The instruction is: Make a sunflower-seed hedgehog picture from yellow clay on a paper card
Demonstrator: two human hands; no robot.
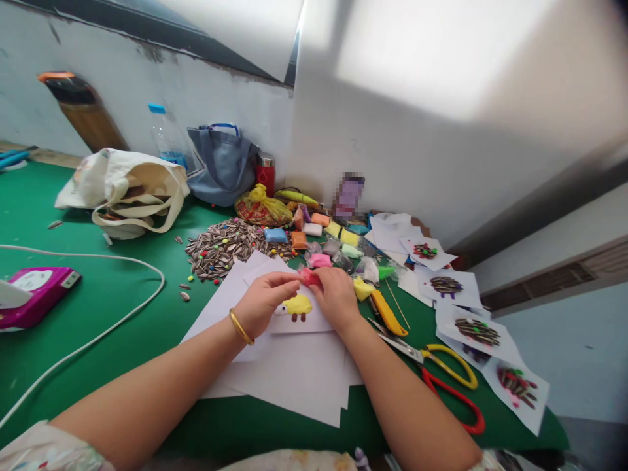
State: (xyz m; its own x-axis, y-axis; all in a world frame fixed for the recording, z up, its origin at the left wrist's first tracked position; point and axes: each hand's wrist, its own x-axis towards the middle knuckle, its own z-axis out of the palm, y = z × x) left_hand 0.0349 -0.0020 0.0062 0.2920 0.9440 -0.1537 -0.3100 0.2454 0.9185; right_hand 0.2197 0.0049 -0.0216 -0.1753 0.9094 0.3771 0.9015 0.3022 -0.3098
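My left hand (267,299), with a gold bangle at its wrist, has its thumb and fingers pressed together at the left edge of a red clay packet (310,276). From the right, my right hand (336,297) grips the same packet, its fingers curled. Both hands hover over white paper (299,379). Between them on the sheet lies a yellow clay animal shape (297,304) with a pale head, a dark eye and brown feet. A pink clay packet (320,260) rests just beyond the fingers.
Sunflower seeds (230,245) are heaped behind the paper, beside several clay packets. Scissors (422,356) and a yellow cutter (387,314) lie right of my right hand. Seed-covered pictures (478,331) line the right edge. A cloth bag (122,186) and white cable (122,322) are left.
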